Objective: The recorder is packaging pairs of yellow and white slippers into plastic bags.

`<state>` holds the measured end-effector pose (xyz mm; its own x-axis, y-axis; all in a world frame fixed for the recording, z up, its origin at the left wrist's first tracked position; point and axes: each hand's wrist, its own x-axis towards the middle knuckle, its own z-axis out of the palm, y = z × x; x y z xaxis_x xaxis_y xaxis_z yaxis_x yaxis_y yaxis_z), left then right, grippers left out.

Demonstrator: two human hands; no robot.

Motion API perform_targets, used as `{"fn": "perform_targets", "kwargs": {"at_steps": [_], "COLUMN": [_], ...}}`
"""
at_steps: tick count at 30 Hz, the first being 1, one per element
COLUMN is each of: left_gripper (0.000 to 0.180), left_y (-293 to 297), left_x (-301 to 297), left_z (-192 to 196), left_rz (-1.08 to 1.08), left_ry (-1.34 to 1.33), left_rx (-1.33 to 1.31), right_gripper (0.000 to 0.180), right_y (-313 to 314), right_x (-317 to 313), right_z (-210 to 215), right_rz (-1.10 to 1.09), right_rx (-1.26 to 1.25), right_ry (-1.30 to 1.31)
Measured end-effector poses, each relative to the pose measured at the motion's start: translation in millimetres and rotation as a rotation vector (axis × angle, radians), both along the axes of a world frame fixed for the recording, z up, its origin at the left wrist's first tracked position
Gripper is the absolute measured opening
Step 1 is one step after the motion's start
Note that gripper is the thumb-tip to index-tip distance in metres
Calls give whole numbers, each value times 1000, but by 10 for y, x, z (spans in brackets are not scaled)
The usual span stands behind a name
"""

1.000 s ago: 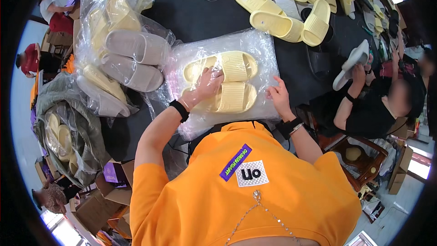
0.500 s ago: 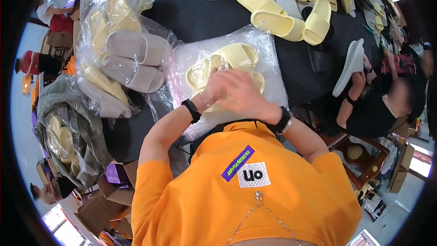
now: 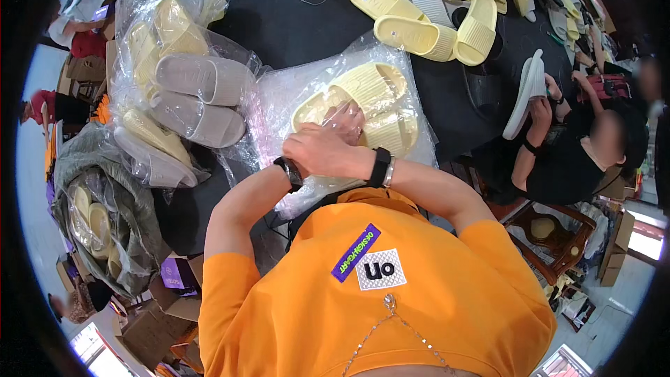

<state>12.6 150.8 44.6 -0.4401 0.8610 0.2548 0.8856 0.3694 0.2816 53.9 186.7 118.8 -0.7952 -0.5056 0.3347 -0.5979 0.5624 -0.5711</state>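
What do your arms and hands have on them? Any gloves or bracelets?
Short orange sleeves leave the forearms bare. The left hand and right hand wear no gloves. A black wristband circles the left wrist; a wide black band circles the right, with a thin silver-coloured bracelet beside it.

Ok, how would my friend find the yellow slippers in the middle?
Find the black table, then the orange shirt at its near edge. Just beyond that shirt, a pair of yellow slippers lies in clear plastic. Other yellow slippers lie further left or right; only this pair has the person's left hand and right hand over it.
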Motion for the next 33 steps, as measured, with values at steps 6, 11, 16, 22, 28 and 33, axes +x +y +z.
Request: {"fn": "perform_targets", "kwargs": {"at_steps": [6, 11, 16, 22, 28, 33], "left_gripper": [28, 23, 21, 19, 19, 24], "left_y": [69, -123, -82, 24, -60, -35], "left_x": [-77, -141, -197, -296, -471, -377], "left_z": [-113, 133, 115, -107, -143, 94], "left_rz": [190, 318, 279, 295, 327, 182], "left_ry": [65, -92, -88, 3, -69, -112], "left_rx": [51, -77, -75, 27, 6, -32], "right_gripper": [18, 33, 36, 28, 29, 36], "right_y": [125, 994, 1675, 1797, 1945, 1860], "right_x": [4, 400, 753, 884, 760, 618], "right_z": [197, 8, -469, -780, -884, -681], "right_rz": [-1, -664, -1184, -1083, -1089, -1039], "right_rx": [-191, -89, -566, -750, -541, -479], "right_ry": [2, 137, -496, -650, -491, -688]}}
